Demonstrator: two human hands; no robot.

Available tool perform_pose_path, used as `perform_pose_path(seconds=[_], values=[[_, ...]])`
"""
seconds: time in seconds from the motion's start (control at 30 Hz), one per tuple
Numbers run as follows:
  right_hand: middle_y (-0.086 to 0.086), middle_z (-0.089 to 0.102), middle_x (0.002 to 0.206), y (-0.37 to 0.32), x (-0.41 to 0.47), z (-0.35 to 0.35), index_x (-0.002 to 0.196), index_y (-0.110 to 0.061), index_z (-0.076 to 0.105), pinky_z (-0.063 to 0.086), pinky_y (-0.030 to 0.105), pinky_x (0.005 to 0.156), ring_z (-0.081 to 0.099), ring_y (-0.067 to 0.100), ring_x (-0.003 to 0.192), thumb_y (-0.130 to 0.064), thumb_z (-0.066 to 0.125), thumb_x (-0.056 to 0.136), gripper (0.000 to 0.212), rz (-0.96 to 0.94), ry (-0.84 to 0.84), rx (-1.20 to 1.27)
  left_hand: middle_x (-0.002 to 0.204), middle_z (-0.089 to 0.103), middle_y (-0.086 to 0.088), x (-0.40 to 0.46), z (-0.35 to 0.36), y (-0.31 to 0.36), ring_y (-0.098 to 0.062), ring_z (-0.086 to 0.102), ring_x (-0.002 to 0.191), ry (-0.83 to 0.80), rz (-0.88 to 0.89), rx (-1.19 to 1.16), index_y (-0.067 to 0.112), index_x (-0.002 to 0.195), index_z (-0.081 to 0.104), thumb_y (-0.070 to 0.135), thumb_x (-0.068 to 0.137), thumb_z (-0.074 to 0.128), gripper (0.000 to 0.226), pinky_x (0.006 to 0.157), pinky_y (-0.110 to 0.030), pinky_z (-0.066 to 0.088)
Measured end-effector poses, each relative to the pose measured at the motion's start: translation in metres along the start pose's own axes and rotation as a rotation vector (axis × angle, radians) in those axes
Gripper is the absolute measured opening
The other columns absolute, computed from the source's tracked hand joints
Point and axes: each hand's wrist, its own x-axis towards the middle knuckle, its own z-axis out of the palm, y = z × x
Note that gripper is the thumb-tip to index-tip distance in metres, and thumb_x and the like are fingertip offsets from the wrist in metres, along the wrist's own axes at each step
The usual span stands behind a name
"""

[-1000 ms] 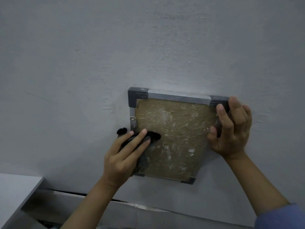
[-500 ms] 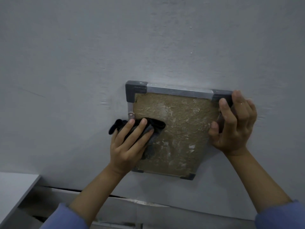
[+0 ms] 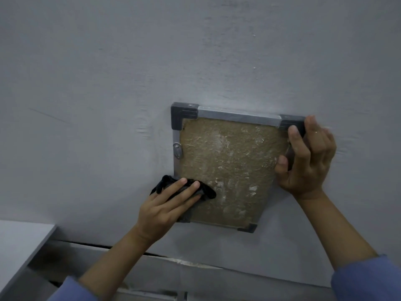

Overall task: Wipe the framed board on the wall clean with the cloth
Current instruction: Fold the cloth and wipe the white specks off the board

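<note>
Head view. The framed board (image 3: 230, 166) hangs on the grey wall (image 3: 108, 83), a brown rough panel inside a thin metal rim with dark corner caps; its long axis runs roughly up and down the wall, narrowing toward the lower edge in this wide-angle view. The left hand (image 3: 165, 207) lies flat over the dark cloth (image 3: 204, 190) at the board's lower-left corner, fingers (image 3: 186, 191) straight and together, pressing the cloth against panel and rim; part of the cloth spills past the board's left edge onto the wall. The right hand (image 3: 308, 157) grips the board's upper-right edge, fingers curled round the rim just below the upper-right corner cap, thumb on the panel face. Pale streaks and flecks show across the board's centre and lower middle, up and to the right of the cloth. Judged from this, wiping is under way with most of the panel uncleaned: the soiled area lies above and right of the left fingers, which are nearer to it, so the coming stroke calls for travel along the board's long axis while the right hand steadies the frame.
</note>
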Motion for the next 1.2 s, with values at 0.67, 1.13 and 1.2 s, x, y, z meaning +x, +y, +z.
perform_pose_path(seconds=[0.67, 1.13, 1.2], values=[[0.023, 0.038, 0.133, 0.001, -0.001, 0.001, 0.128, -0.006, 0.043, 0.034, 0.047, 0.1, 0.041, 0.032, 0.124, -0.028, 0.035, 0.092, 0.043, -0.008, 0.002, -0.004, 0.13, 0.056, 0.0, 0.016, 0.022, 0.002, -0.023, 0.055, 0.116, 0.209, -0.148, 0.055, 0.018, 0.124, 0.059, 0.007, 0.093, 0.059, 0.033, 0.098, -0.042, 0.043], [0.02, 0.033, 0.138, -0.003, 0.001, -0.012, 0.132, -0.005, 0.038, 0.03, 0.048, 0.106, 0.038, 0.032, 0.129, -0.027, 0.045, 0.086, 0.051, 0.074, -0.096, 0.038, 0.135, 0.054, -0.009, 0.005, -0.021, -0.003, -0.028, 0.055, 0.122, -0.014, -0.023, -0.148, 0.008, 0.125, 0.058, 0.005, 0.094, 0.057, 0.031, 0.092, -0.046, 0.051], [0.019, 0.027, 0.144, -0.006, -0.003, -0.022, 0.14, -0.007, 0.027, 0.02, 0.049, 0.113, 0.023, 0.024, 0.142, -0.033, 0.049, 0.089, 0.061, 0.13, -0.195, 0.059, 0.136, 0.054, -0.016, 0.028, -0.03, -0.01, -0.03, 0.056, 0.12, 0.089, -0.037, -0.159, 0.006, 0.119, 0.063, 0.0, 0.087, 0.064, 0.033, 0.09, -0.047, 0.052]])
